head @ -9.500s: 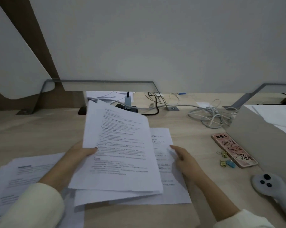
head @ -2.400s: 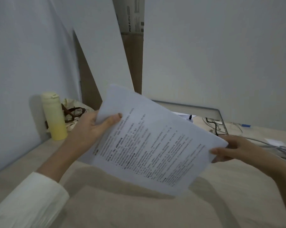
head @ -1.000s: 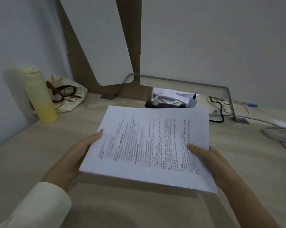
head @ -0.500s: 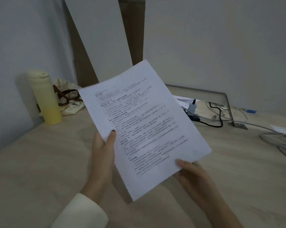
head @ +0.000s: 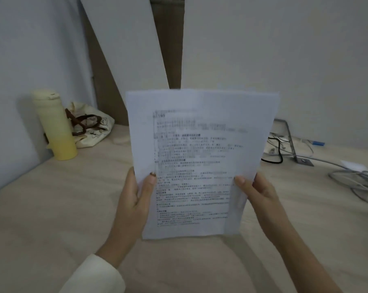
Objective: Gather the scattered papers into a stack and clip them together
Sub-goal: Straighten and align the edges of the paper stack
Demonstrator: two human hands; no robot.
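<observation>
The papers (head: 200,161) stand almost upright above the desk (head: 52,208), held between the two hands as one stack with the printed side to the camera. The left hand (head: 136,199) grips the lower left edge, thumb on the front and the fingers behind, and the right hand (head: 257,193) grips the lower right edge in the same way. A bottle (head: 54,125) and a bag (head: 90,125) stand at the far left of the desk, cables (head: 358,180) lie at the right.
</observation>
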